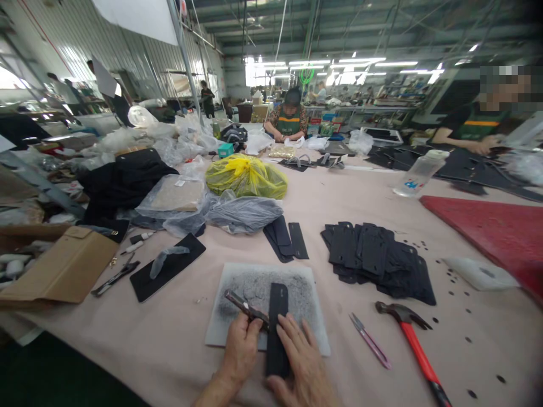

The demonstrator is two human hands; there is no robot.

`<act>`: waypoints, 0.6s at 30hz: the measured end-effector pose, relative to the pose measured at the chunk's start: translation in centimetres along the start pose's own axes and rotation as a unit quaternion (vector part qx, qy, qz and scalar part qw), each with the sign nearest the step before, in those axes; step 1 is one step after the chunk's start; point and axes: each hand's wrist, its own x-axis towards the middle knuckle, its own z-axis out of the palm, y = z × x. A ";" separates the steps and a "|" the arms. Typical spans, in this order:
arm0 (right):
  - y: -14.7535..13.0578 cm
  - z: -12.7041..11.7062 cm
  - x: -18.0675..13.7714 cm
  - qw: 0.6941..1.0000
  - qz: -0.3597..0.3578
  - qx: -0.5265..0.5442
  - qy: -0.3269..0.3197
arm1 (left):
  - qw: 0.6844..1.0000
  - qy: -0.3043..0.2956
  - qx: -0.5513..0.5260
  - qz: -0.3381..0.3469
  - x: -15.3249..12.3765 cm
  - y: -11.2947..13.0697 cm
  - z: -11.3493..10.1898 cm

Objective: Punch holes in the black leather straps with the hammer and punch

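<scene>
My left hand (241,346) is closed around a metal punch (240,301), a rod-shaped tool tilted up to the left; its lower end is beside the black strip. A black strip (278,333) with small holes near its far end lies partly on a worn white board (314,294). My right hand (303,356) lies flat on the strip's near right side, fingers stretched out, thumb across its near end. To the right lie pink-handled thread snips (371,343) and a claw hammer (413,339) with a red handle.
Stacked black pieces (373,254) lie right of the board, with more black strips (286,237) behind it. Left are pliers (115,278), a black panel (167,268) and a cardboard box (63,265). A yellow bag (248,178) and clear bottle (419,172) stand farther back. Co-workers sit beyond.
</scene>
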 end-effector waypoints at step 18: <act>1.6 -2.5 3.4 0.988 0.142 0.038 -0.045 | 0.988 -0.090 0.048 0.118 7.2 3.0 2.3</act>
